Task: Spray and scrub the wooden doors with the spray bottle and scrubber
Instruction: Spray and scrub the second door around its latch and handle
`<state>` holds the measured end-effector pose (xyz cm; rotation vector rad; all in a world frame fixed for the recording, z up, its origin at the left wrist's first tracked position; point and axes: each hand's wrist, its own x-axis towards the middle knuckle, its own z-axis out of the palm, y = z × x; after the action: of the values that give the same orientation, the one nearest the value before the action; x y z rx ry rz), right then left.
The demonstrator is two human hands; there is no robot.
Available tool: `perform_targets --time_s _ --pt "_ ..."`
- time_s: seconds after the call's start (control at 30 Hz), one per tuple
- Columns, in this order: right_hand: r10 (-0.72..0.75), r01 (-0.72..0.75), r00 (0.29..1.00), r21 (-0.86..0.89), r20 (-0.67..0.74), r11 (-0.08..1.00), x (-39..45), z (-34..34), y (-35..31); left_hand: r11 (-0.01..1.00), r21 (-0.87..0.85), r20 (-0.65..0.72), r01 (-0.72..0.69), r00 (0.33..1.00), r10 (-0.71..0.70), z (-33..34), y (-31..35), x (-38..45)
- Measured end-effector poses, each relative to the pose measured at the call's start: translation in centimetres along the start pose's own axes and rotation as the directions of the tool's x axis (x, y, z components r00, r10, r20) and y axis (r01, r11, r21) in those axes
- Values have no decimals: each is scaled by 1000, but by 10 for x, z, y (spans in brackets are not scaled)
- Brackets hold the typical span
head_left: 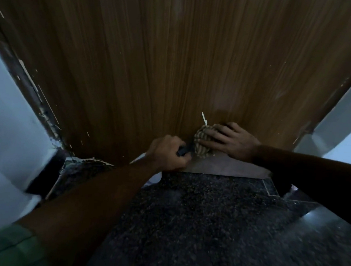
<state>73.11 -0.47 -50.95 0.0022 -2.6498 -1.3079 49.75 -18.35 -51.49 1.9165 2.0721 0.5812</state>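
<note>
Both hands are kept low against the brown wood-grain door (176, 69).
A striped tan scrubber (201, 142) is pressed to the door's bottom by the flat right hand (231, 141); a dark spray-bottle head (182, 151) is gripped by the left hand (166, 153), above the speckled dark floor (205, 220).

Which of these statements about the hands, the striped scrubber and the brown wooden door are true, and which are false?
1. The right hand presses the striped scrubber against the brown wooden door. True.
2. The scrubber is high on the door. False: it is near the bottom edge.
3. The left hand grips a dark-topped spray bottle. True.
4. The floor is pale wood. False: it is dark speckled stone.
5. The left hand lies flat on the floor. False: it is raised, beside the scrubber.
</note>
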Motion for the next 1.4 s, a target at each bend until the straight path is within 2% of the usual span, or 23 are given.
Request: perform_targets --time_s 0.07,0.2,0.33,0.43,0.5,0.6,0.67,0.7,0.8,0.87,0.93,1.03,1.1,1.17,1.27,1.4 --pt "38 -38 999 -3 38 999 -19 -1 0 996 83 -9 15 1000 -15 12 6 -2" --pt "-35 34 990 10 138 999 -26 -10 16 992 91 -32 91 996 -88 23 19 0" --pt "-58 49 979 46 195 998 -23 -17 18 997 75 -89 29 996 -22 32 23 3" --pt "-24 17 986 45 165 999 -23 -15 16 999 32 -103 -8 995 11 35 18 6" --pt "66 -74 989 52 135 996 -19 -14 5 999 -2 -115 -46 992 45 36 13 6" --pt "171 -171 985 20 30 985 3 -3 -27 990 -142 -201 -26 980 -3 36 -3 1" --pt "99 -99 995 -16 19 995 22 9 -50 974 -223 -262 39 960 -98 32 -12 -3" --pt "0 4 999 -61 53 998 29 14 -59 972 -226 -279 65 952 -129 30 -15 -3" --pt "-274 322 937 -234 217 917 25 25 -63 974 -220 -267 54 957 -113 24 -20 1" --pt "-328 400 905 -280 269 873 -1 32 -53 973 -230 -251 33 963 -92 21 -18 7" --pt "-321 369 925 -285 202 885 -29 39 -34 968 -250 -258 38 961 -104 19 -14 10" --pt "-129 117 990 -184 -52 976 -47 35 -9 950 -306 -291 54 945 -147 19 -7 14" --pt "-14 -11 979 -124 -201 992 -37 30 -7 945 -324 -305 46 941 -150 20 -3 15" --pt "-64 23 964 -161 -258 987 -18 27 -17 954 -298 -309 35 942 -130 20 -1 14" --pt "-212 167 958 -226 -193 960 3 28 -35 954 -299 -323 29 937 -130 13 2 15" --pt "-266 223 945 -221 -189 949 41 33 -64 960 -277 -373 42 916 -148 6 3 17"
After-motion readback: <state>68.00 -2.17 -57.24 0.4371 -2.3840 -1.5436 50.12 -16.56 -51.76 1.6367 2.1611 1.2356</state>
